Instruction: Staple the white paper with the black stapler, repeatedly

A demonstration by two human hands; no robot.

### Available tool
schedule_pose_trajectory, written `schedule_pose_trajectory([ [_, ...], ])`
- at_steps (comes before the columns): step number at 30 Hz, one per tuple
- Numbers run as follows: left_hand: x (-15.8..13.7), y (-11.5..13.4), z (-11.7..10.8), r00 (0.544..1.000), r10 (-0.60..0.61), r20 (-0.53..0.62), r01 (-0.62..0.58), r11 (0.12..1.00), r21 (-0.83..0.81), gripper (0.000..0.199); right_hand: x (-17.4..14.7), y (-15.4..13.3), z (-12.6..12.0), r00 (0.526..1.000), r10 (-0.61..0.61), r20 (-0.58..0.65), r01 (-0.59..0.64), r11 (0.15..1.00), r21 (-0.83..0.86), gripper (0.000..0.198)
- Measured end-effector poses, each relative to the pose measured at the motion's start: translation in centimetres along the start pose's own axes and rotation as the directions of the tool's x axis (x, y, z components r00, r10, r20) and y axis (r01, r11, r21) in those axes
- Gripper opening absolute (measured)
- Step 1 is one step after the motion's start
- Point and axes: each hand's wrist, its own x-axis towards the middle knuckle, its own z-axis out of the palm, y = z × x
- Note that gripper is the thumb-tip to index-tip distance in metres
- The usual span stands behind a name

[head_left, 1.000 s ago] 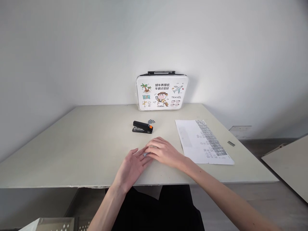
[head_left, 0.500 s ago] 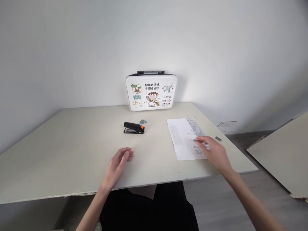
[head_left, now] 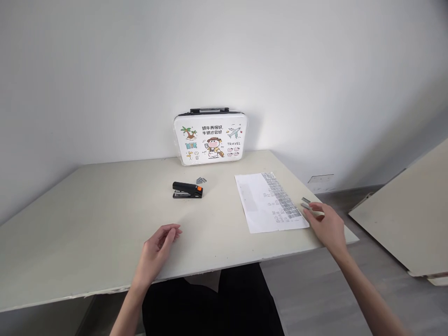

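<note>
At the table's right side, my right hand [head_left: 327, 226] pinches a small grey staple strip [head_left: 305, 206] between thumb and index finger. Just behind it lies another staple strip [head_left: 305, 200] on the tabletop. To the left of that hand is a white printed sheet [head_left: 250, 198] with a band of grey patterned print along its right side. My left hand [head_left: 159, 245] rests near the front edge, fingers loosely bent and nothing visible in it. Beyond it stands a black stapler [head_left: 187, 190] with an orange button. Several staple strips [head_left: 201, 180] lie behind the stapler.
A white case [head_left: 212, 140] with cartoon prints and a black handle leans against the wall at the back of the table [head_left: 105, 224]. Off to the right, past the table's edge, is a pale panel [head_left: 409, 219] near the floor.
My right hand has moved right, off the paper, bringing the staple strip beside the one on the table. The view has shifted slightly; my left hand stays about where it was.
</note>
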Motion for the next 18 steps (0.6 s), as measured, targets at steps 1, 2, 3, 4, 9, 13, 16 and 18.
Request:
schedule_pose_trajectory([
  [1,0.0,-0.1,0.0,1.0,-0.002,-0.002,0.002,1.0,0.003,0.051,-0.4,-0.5,-0.1,0.999,0.026,-0.025,-0.025,0.999,0.039,0.039],
  [2,0.0,-0.1,0.0,1.0,-0.003,-0.001,0.003,1.0,0.007,0.051,-0.8,-1.3,-0.2,0.998,0.042,-0.049,-0.039,0.997,0.073,0.037],
  [3,-0.1,-0.2,0.0,1.0,-0.002,0.004,0.002,1.0,0.011,0.051,-1.3,-2.2,-0.2,0.997,0.044,-0.059,-0.037,0.994,0.106,0.035],
  [4,-0.1,-0.3,0.0,1.0,-0.001,0.009,0.001,1.0,0.015,0.051,-1.7,-3.4,-0.3,0.999,0.029,-0.045,-0.023,0.99,0.14,0.032],
  [9,-0.1,-0.6,-0.1,1.0,0.003,0.008,-0.004,1.0,0.022,0.048,-4.2,-11.3,0.5,0.941,-0.129,0.313,-0.008,0.916,0.401,0.025],
  [13,0.0,-0.8,0.0,1.0,0.011,0.003,-0.011,1.0,0.006,0.049,-6.5,-17.1,2.1,0.833,-0.255,0.491,-0.074,0.827,0.557,0.023],
  [16,-0.1,-0.6,0.0,1.0,0.014,0.004,-0.014,1.0,-0.012,0.049,-7.6,-19.7,3.3,0.744,-0.364,0.56,-0.112,0.758,0.642,0.022],
  [18,-0.1,-0.5,0.0,1.0,0.011,0.005,-0.01,1.0,-0.022,0.049,-7.9,-20.6,3.9,0.691,-0.416,0.591,-0.123,0.738,0.664,0.022],
])
